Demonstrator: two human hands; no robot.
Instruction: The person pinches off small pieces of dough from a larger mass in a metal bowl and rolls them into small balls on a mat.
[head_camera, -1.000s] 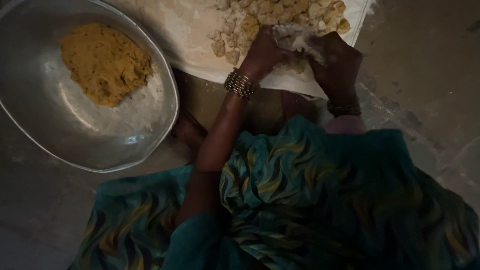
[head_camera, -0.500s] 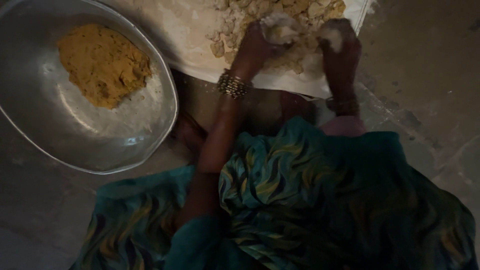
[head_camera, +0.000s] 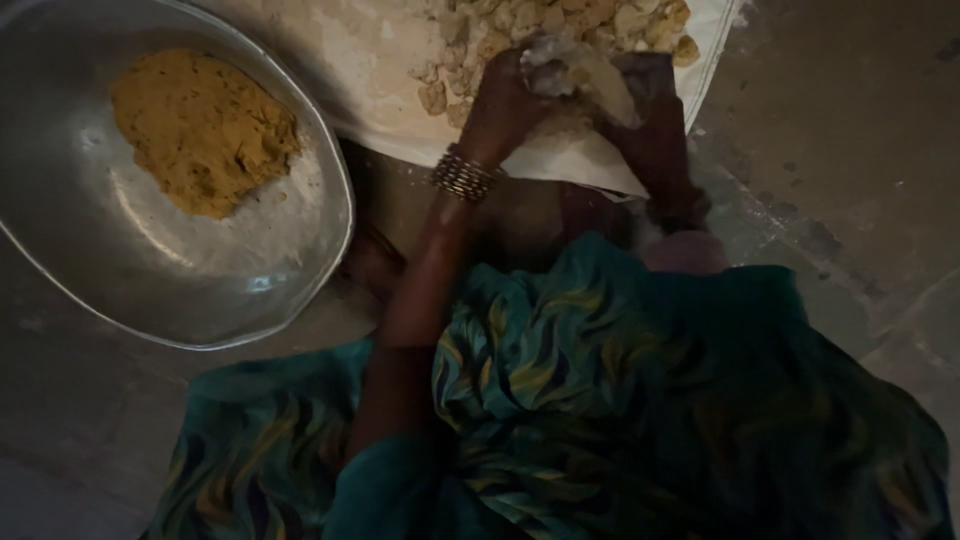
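Both hands, left hand (head_camera: 505, 95) and right hand (head_camera: 650, 100), having closed together since a moment earlier, fingers apparently curled around a pale lump (head_camera: 565, 70) above the crumbly heap (head_camera: 560, 25) on the white cloth (head_camera: 380, 80), right of the metal basin (head_camera: 300, 270).

My left hand (head_camera: 505, 95) and right hand (head_camera: 650, 110) reach forward side by side, fingers curled downward, both arms stretched out.

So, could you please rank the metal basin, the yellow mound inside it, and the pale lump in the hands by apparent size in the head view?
1. Metal basin, by far the largest.
2. Yellow mound.
3. Pale lump, partly hidden by the hands, so only roughly judged.
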